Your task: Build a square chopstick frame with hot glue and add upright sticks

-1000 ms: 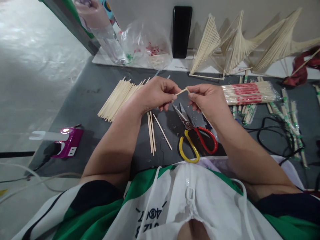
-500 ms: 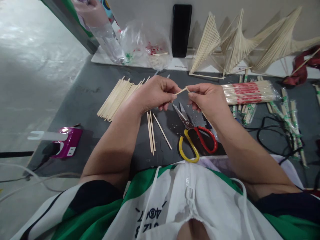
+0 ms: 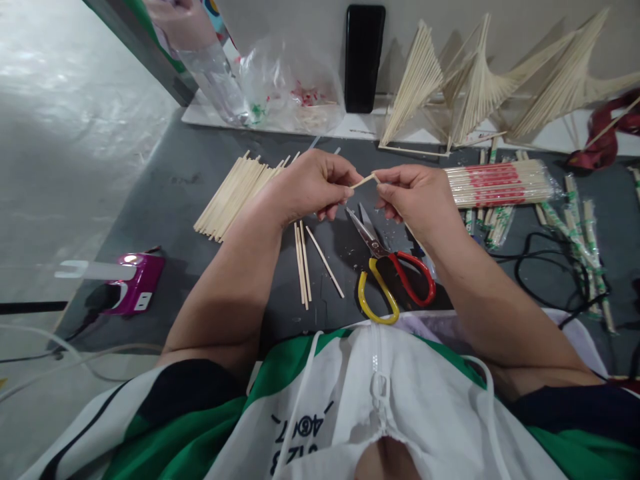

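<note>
Between my two hands a thin wooden stick [image 3: 363, 181] spans the gap above the table. My left hand [image 3: 324, 184] pinches one end of it. At the other end, my right hand [image 3: 411, 195] pinches where this stick meets a second one at an angle; most of that second stick is hidden by the hand. Below lie scissors [image 3: 377, 250] with parted blades, one yellow handle and one red. Loose sticks [image 3: 303, 263] rest under my left wrist, and a larger pile of sticks [image 3: 237, 197] is partly covered by my left forearm.
A packet of sticks [image 3: 500, 183] with red print lies right of my hands, near green-printed wrapped chopsticks [image 3: 590, 247] and a black cable [image 3: 520, 273]. Behind stand a bottle [image 3: 210, 73], a phone [image 3: 365, 60] and a twisted stick structure [image 3: 480, 93]. A pink power adapter [image 3: 143, 283] sits left.
</note>
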{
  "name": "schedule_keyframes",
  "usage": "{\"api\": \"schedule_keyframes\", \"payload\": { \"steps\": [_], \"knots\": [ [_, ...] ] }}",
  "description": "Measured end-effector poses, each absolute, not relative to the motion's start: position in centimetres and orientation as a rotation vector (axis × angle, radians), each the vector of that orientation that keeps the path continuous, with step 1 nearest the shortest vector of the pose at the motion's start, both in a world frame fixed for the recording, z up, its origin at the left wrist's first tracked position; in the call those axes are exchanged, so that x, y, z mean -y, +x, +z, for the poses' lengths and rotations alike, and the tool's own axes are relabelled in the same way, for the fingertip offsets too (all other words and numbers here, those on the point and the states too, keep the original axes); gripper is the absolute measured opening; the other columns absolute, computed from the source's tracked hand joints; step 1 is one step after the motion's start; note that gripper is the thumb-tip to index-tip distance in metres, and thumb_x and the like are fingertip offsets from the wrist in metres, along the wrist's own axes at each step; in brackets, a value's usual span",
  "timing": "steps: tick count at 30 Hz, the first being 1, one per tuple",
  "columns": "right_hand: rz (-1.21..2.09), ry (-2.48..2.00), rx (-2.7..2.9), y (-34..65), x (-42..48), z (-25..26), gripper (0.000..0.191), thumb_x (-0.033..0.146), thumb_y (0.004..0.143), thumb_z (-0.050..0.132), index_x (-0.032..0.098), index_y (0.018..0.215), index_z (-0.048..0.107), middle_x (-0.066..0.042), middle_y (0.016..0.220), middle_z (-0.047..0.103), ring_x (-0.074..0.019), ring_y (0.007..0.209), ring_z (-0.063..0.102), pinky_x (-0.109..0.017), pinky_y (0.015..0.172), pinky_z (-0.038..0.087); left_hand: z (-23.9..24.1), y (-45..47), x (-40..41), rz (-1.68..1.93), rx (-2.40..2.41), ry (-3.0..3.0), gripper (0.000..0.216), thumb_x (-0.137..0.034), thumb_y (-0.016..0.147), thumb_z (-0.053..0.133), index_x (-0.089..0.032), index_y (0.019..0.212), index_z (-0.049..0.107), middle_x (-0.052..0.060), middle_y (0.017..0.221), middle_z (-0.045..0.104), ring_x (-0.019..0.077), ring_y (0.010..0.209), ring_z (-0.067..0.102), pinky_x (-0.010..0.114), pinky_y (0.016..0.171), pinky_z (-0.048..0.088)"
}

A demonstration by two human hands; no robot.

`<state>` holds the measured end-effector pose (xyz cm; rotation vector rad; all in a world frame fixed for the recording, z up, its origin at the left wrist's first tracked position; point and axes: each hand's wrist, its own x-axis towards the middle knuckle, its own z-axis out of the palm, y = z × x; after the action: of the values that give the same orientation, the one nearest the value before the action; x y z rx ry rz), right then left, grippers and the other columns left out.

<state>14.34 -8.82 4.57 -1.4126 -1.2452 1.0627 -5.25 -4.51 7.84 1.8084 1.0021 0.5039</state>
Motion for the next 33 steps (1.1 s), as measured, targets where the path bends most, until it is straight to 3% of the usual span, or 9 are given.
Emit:
{"api": "schedule_keyframes", "payload": {
  "steps": [33],
  "knots": [
    [1.040, -1.418, 1.285, 14.41, 8.97, 4.62, 0.016, 0.017, 0.084, 0.071, 0.020, 0.097, 0.079, 0.002, 0.062, 0.066, -0.0078, 0.045, 0.053, -0.018, 0.038, 0.035, 8.05, -5.19, 4.66, 0.492, -1.014, 1.821, 0.023, -0.006, 0.083, 0.065, -0.019, 0.097, 0.078, -0.003, 0.059, 0.063, 0.0069, 0.047, 0.056, 0.018, 0.047, 0.042]
  ]
}}
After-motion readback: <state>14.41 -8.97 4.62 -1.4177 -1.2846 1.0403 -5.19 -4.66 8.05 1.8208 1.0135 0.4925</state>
